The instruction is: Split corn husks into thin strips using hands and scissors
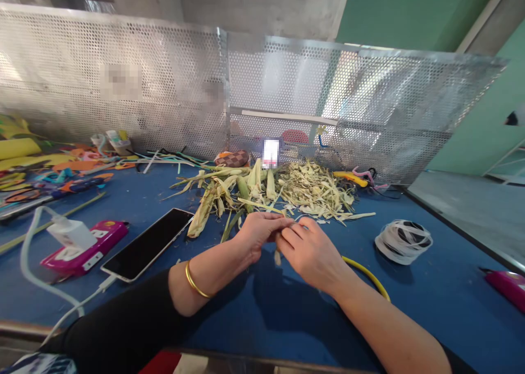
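My left hand (256, 233), with a gold bangle (192, 280) on its wrist, is closed in a pinch. My right hand (307, 248) meets it at the fingertips, its fingers curled together. A small pale strip of dried husk (278, 257) sticks out below the fingers; most of it is hidden between them. A thin whitish strand (301, 217) shows above the right fingertips. Just beyond the hands lie dried corn husks (209, 204) and a heap of shredded husk strips (314, 191).
On the blue table (311, 330) lie a phone (147, 245) on a cable, a magenta power strip (88, 248), a roll of white strand (404, 241) and a yellow cord (369, 275). Colourful scraps (74, 166) pile at left. A perforated metal screen (283, 84) bounds the back.
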Motion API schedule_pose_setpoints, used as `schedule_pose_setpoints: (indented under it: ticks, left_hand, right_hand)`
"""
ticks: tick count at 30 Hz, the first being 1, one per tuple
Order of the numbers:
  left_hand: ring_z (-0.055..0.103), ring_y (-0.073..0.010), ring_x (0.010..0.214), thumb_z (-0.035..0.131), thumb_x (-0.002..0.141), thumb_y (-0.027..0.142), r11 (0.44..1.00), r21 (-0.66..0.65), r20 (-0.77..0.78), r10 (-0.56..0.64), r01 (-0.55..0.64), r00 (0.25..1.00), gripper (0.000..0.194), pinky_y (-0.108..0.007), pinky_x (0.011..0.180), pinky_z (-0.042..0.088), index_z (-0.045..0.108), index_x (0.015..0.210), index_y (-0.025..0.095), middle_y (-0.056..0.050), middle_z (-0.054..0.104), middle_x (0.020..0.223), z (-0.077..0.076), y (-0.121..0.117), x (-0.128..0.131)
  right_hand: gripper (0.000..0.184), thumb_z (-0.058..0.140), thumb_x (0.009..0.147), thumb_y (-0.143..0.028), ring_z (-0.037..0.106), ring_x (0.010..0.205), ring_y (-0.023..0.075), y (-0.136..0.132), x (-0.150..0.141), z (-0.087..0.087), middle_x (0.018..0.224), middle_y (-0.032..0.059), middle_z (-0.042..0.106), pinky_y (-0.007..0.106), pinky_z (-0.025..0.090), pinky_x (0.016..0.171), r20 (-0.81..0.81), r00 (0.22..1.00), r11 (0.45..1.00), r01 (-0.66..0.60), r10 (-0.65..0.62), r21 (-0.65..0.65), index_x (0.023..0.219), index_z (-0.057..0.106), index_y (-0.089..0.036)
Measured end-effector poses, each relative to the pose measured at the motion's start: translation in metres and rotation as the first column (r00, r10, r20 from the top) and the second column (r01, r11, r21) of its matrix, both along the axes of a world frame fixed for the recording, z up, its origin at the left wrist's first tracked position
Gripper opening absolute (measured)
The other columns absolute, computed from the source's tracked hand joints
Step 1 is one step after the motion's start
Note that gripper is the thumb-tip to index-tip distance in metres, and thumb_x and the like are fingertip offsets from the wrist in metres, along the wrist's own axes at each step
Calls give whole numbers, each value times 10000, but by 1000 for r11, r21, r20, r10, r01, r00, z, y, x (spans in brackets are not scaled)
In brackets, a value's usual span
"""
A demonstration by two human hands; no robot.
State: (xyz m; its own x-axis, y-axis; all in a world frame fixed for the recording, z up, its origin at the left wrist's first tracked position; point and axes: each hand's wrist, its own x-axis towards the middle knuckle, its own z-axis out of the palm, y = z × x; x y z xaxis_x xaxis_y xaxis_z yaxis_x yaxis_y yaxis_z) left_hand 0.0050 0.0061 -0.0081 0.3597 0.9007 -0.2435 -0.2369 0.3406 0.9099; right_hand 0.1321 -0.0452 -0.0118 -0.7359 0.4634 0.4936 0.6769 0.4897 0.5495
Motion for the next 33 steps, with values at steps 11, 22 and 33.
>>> schedule_pose_setpoints:
  ticks: [11, 22, 33]
  left_hand:
    - [532, -86, 493, 830, 499, 300, 999, 22, 21, 23, -24, 1000, 271, -214, 522, 396, 653, 565, 106, -14, 606, 524, 4, -2, -3]
    - [574, -106, 508, 830, 522, 199, 994, -32, 30, 103, -102, 994, 193, -253, 605, 469, 663, 566, 112, -1, 606, 513, 6, -8, 1]
    - [626, -133, 578, 702, 706, 476, 998, -33, 65, -54, 57, 996, 369, -225, 566, 453, 631, 626, 122, -60, 662, 616, 10, -1, -5]
  right_hand:
    - [261, 404, 898, -88, 447, 555, 153, -12, 0, 2, 622, 38, 576, 336, 293, 570, -43, 981, 975, -183, 190, 124, 902, 664, -72]
    - [313, 369, 901, -62, 496, 555, 154, -16, -3, 2, 644, 56, 627, 332, 314, 567, -17, 945, 939, -323, 327, 120, 849, 678, -61]
    - [203, 461, 888, -100, 490, 577, 146, -13, 1, -2, 741, 57, 667, 339, 327, 568, -108, 966, 959, -215, 237, 186, 954, 653, -83]
